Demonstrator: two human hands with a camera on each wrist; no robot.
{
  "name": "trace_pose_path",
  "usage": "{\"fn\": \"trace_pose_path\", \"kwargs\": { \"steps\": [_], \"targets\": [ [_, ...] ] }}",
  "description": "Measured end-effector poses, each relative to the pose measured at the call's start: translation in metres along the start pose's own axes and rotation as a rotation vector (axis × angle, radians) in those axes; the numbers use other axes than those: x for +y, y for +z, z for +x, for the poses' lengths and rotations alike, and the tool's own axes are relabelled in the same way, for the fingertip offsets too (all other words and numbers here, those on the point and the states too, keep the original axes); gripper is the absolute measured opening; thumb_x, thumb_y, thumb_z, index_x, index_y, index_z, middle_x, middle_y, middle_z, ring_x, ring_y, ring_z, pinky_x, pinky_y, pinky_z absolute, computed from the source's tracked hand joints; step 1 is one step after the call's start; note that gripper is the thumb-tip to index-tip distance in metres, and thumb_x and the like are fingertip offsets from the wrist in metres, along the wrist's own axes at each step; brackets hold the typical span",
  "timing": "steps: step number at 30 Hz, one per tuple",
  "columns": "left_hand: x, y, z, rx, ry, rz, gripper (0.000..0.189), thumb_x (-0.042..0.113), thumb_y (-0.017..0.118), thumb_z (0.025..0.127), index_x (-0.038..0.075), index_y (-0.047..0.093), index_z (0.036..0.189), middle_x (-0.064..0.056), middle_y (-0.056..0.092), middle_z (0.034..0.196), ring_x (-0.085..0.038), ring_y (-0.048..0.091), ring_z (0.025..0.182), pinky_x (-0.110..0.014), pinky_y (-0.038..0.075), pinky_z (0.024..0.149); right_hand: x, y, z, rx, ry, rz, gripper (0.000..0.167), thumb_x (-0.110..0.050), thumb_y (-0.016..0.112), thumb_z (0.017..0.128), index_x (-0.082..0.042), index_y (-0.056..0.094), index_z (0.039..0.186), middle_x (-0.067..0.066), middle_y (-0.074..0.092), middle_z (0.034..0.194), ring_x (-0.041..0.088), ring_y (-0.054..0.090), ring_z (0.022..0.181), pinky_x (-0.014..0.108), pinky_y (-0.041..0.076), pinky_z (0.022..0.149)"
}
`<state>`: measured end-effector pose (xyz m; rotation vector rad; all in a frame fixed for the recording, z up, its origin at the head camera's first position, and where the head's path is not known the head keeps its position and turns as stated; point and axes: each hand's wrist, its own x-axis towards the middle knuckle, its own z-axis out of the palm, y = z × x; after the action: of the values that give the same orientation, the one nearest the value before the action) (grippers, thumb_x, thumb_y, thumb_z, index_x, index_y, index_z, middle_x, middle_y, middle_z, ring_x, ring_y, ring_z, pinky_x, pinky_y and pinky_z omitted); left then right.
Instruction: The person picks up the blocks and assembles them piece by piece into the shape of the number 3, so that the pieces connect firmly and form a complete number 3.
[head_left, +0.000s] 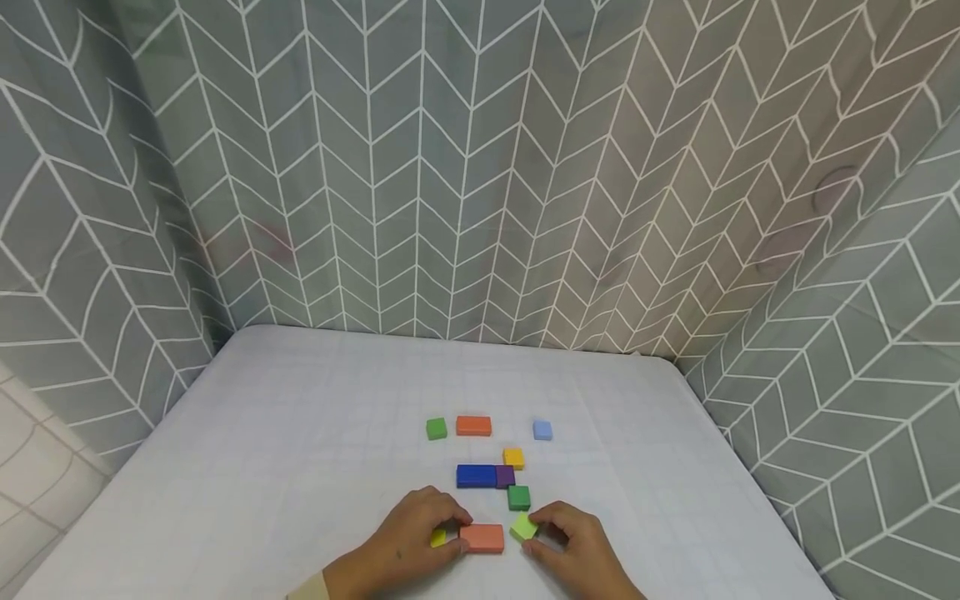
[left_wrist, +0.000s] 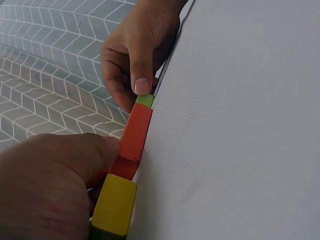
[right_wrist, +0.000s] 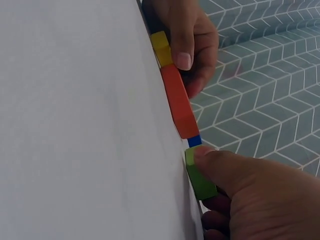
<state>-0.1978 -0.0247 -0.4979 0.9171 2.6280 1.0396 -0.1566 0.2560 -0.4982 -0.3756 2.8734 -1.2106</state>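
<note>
My left hand pinches the left end of an orange-red rectangular block lying on the table. A yellow block sits at that block's left end, partly covered by the same hand in the head view. Between thumb and finger, my right hand holds a light green block, turned at an angle just right of the orange-red one, with a small gap between them. Just above the light green block is a darker green cube. The right wrist view shows the right thumb on the light green block.
Farther up lie a dark blue block touching a purple cube, and a yellow-orange cube. Behind them are a green cube, an orange block and a light blue cube. A patterned curtain surrounds the white-covered table.
</note>
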Motion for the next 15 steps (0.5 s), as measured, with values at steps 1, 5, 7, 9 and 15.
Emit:
{"fn": "trace_pose_path", "kwargs": {
  "steps": [1,5,7,9,15],
  "targets": [
    [-0.0004,-0.0004,0.0001,0.002,0.006,0.005,0.022,0.044,0.070,0.089,0.031,0.073,0.107,0.025,0.065,0.098,0.001,0.051,0.091,-0.028,0.050,0.084,-0.0004,0.0009,0.0007,0.004,-0.006,0.005,0.026,-0.038,0.080,0.083,-0.024,0.072,0.103,-0.015,0.067,0.098,0.001,0.060,0.085,0.021,0.054,0.073],
    [-0.0019,0.0000,0.0004,0.013,0.035,0.004,0.021,0.044,0.070,0.090,0.031,0.073,0.106,0.025,0.066,0.099,0.002,0.052,0.092,-0.029,0.049,0.085,-0.0013,0.0035,0.0024,0.016,-0.031,0.019,0.026,-0.037,0.080,0.082,-0.023,0.072,0.103,-0.014,0.066,0.095,0.002,0.059,0.082,0.021,0.054,0.070],
    [-0.0026,0.0009,0.0005,0.017,0.053,0.003,0.021,0.044,0.070,0.089,0.032,0.073,0.106,0.025,0.066,0.100,0.002,0.053,0.093,-0.029,0.048,0.085,-0.0010,0.0040,0.0030,0.020,-0.033,0.018,0.026,-0.036,0.081,0.082,-0.023,0.072,0.102,-0.015,0.066,0.094,0.002,0.059,0.081,0.021,0.053,0.069],
    [-0.0031,0.0018,0.0003,0.019,0.063,0.002,0.020,0.045,0.069,0.089,0.032,0.073,0.105,0.026,0.066,0.100,0.003,0.053,0.094,-0.029,0.048,0.085,-0.0006,0.0044,0.0035,0.022,-0.029,0.017,0.026,-0.036,0.081,0.082,-0.023,0.071,0.102,-0.015,0.066,0.093,0.002,0.058,0.080,0.021,0.053,0.068],
    [-0.0035,0.0023,0.0002,0.024,0.076,0.015,0.019,0.046,0.069,0.089,0.034,0.072,0.104,0.027,0.065,0.099,0.003,0.052,0.094,-0.029,0.046,0.083,-0.0003,0.0053,0.0048,0.024,-0.017,0.017,0.027,-0.039,0.081,0.081,-0.024,0.072,0.102,-0.014,0.064,0.091,0.003,0.057,0.078,0.021,0.052,0.066]
  ]
}}
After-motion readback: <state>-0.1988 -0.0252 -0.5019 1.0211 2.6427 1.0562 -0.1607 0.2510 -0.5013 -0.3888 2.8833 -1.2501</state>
